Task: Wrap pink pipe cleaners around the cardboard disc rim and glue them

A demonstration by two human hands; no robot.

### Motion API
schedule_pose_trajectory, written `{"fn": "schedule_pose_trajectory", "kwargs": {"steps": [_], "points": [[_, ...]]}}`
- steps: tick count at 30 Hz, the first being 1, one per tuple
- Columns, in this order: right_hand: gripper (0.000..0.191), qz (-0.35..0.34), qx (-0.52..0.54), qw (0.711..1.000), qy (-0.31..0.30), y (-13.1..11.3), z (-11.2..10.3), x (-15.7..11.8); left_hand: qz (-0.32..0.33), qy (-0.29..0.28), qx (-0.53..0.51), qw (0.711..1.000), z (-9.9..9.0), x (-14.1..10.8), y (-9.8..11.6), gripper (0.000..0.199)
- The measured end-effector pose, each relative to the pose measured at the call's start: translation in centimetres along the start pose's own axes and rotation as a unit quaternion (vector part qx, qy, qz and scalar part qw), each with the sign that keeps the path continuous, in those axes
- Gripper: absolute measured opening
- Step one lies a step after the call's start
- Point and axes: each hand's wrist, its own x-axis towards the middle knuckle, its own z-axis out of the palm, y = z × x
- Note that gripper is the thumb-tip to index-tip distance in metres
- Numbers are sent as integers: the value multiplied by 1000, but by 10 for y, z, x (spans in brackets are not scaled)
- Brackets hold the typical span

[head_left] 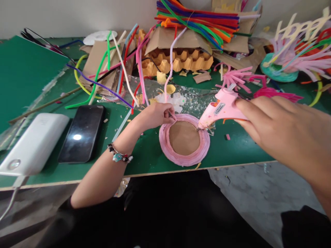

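Observation:
A round ring of pink pipe cleaners (167, 150) lies on the green table, around a brown cardboard disc (184, 137). My left hand (165, 115) is pinched at the ring's far left edge, on a pale pink pipe cleaner (170, 70) whose free length rises behind the fingers. My right hand (269, 119) grips a pink hot glue gun (219, 106) by its handle. The gun's nozzle points down and left, at the inner right side of the ring. Whether the tip touches the ring I cannot tell.
A white power bank (36, 141) with a cable and a black phone (82, 134) lie at the left. Loose pipe cleaners (98, 77), an orange egg carton (178, 62) and a bundle of pipe cleaners (199, 22) stand behind. Pink tassels (236, 77) lie beyond the glue gun.

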Motion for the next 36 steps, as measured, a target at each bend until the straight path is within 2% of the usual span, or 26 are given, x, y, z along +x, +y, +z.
{"fn": "schedule_pose_trajectory", "kwargs": {"steps": [17,21,23,25,29,33,36], "points": [[17,2,-41,999,23,-6,7,15,15,13,-27,999,3,1,-5,14],[19,8,-7,1000,23,-4,8,13,13,16,-18,1000,4,0,-5,16],[26,44,30,998,21,0,10,9,10,17,-1,1000,2,0,-3,15],[36,108,82,991,0,4,14,4,12,9,22,1000,0,0,-2,15],[46,224,190,955,-48,11,33,0,27,-9,52,998,-5,-2,2,19],[43,260,265,926,-71,9,60,4,27,-11,98,995,-9,-7,6,15],[42,264,303,910,-100,0,74,13,20,12,159,987,-13,-14,13,16]]}}
